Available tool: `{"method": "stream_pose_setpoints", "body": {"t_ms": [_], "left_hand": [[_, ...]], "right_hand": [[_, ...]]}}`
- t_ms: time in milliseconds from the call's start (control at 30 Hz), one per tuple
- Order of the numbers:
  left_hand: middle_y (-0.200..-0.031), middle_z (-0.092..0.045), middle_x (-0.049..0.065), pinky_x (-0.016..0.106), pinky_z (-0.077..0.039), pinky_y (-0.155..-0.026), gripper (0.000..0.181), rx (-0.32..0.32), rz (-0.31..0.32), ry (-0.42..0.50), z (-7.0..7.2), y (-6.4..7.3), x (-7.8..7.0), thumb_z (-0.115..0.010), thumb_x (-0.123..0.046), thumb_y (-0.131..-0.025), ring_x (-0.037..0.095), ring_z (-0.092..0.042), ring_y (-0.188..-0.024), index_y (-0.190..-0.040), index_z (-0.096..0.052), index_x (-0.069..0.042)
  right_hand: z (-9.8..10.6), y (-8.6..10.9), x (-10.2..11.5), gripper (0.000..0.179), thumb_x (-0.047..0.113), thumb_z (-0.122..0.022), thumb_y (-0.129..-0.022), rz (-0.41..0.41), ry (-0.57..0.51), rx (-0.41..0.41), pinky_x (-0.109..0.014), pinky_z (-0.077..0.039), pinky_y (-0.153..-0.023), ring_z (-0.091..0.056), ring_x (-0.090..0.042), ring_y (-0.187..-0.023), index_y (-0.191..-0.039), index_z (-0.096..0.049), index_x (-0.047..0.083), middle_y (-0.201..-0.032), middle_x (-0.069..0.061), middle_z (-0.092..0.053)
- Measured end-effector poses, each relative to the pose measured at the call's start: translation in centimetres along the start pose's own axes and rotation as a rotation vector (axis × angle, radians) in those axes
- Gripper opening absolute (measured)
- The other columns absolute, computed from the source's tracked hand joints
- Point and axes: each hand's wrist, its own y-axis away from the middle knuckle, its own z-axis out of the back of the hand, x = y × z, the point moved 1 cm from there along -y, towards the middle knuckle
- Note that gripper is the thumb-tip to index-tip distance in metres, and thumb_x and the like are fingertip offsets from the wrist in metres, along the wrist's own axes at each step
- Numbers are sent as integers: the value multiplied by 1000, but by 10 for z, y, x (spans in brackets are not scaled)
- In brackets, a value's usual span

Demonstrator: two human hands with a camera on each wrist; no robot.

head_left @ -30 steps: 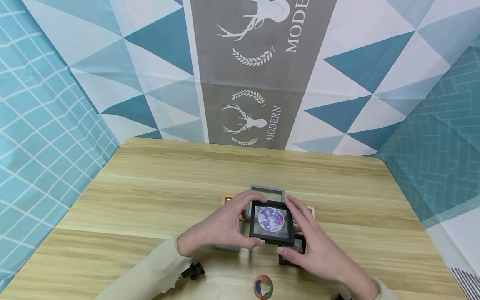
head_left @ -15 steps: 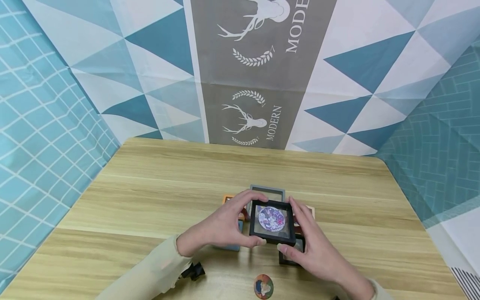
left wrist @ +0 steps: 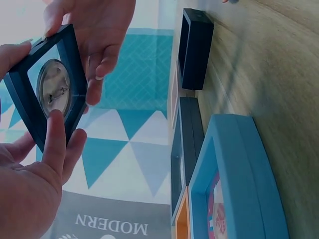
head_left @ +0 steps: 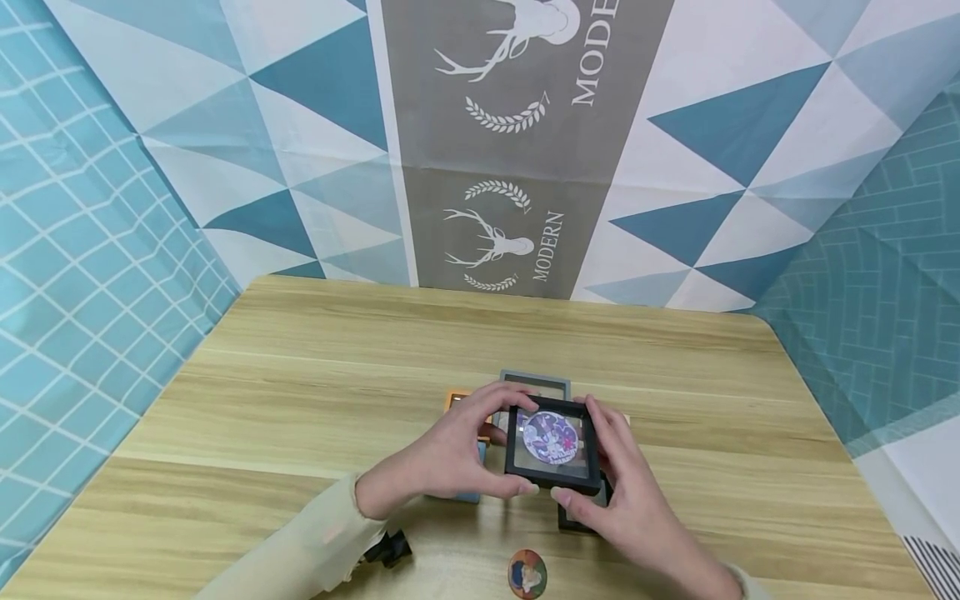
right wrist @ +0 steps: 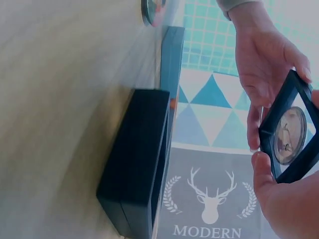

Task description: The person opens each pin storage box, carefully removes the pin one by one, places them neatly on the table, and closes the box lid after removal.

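Both hands hold a black square display frame [head_left: 553, 482] above the table, tilted toward the head camera. Inside it, a round pin badge [head_left: 550, 437] with a purple cartoon print sits in the clear film. My left hand [head_left: 453, 458] grips the frame's left side, fingers at the far edge and thumb at the near corner. My right hand [head_left: 637, 500] grips the right side, its thumb at the near right corner. In the left wrist view, the badge's metal back [left wrist: 55, 88] with its pin shows, and a left fingertip [left wrist: 56, 117] lies against or close to it.
Below the held frame lie a grey frame [head_left: 536, 381], an orange frame [head_left: 454, 397], a blue frame [left wrist: 244, 169] and another black frame [right wrist: 134, 149], partly hidden by the hands. A round badge [head_left: 527, 575] lies near the front. Beside the left sleeve is a black object [head_left: 390, 548].
The held black frame has shifted slightly to the right and turned a little. Fingers of both hands have adjusted along its edges; the things on the table have not moved.
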Motion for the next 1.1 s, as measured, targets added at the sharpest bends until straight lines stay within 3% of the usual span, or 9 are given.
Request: {"method": "stream_pose_setpoints", "body": {"t_ms": [300,533,833,1100], "left_hand": [[-147,-43,3,29,-52,-93,67,-6,12,14,-1,-1,0,-89,-21,-74,25,-54,-118,-131,-55,-18],[-145,-44,-5,29,-51,-95,69,-19,1,-5,-2,-1,1,-91,-19,-70,19,-53,-120,-130,-56,-17],[-146,-44,10,29,-49,-96,69,-32,-7,-1,-4,-1,2,-91,-18,-70,23,-54,-120,-130,-56,-14],[-144,-46,11,29,-49,-97,68,-46,0,39,-6,-1,3,-91,-16,-70,24,-53,-121,-128,-57,-13]], "right_hand": [[-3,2,-1,95,20,-78,-86,-3,21,-8,-16,-40,-99,-42,-28,-129,-160,-18,26,-155,-1,-25],[-4,2,-1,95,25,-77,-87,-12,60,-14,-17,-40,-100,-41,-25,-129,-160,-17,26,-157,1,-23],[-6,4,-3,97,28,-76,-87,-24,131,-29,-21,-37,-103,-40,-28,-131,-161,-12,26,-158,-3,-21],[-9,4,-5,99,26,-74,-86,15,165,-61,-13,-28,-103,-40,-30,-130,-161,-9,24,-157,-6,-22]]}}
